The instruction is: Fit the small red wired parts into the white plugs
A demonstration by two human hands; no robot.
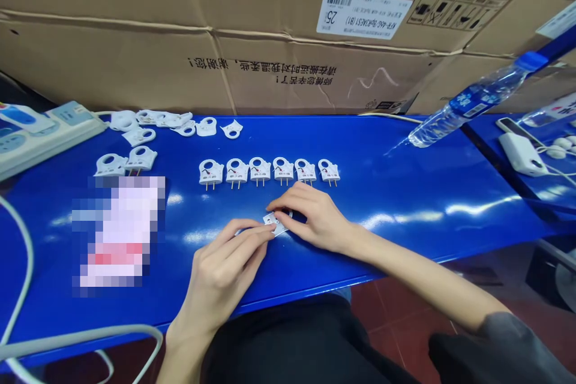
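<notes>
The white plastic plug shell [276, 226] sits low over the blue table [387, 186], between the two hands; take it as the centre of the dial. It is small and flat, with dark holes in its face; fingers partly cover it. The right hand [312, 216] grips its far side, thumb and forefinger drawn nearly together on it. The left hand [231, 255] has fingertips against its edge at 9 o'clock; its thumb is hidden, so how closed that grip is cannot be told.

Six ring-handled plug halves [211, 171], white with paired metal pins, line up from 10 to nearly 2 o'clock. Loose white covers [206, 126] lie farther out at 10.

At 12 o'clock stands a cardboard carton [279, 6], its print upside down: "师傅您辛苦了!" and "请在搬运时对我温柔些,谢谢您!" Its white label [364, 13], at 1 o'clock, reads "KFR-46G/BpR3AES1(B1)" and "25", beside handling pictograms. The clear bottle [438, 123] at 2 o'clock has a blue cap and a blue label, its lettering too small to read.
</notes>
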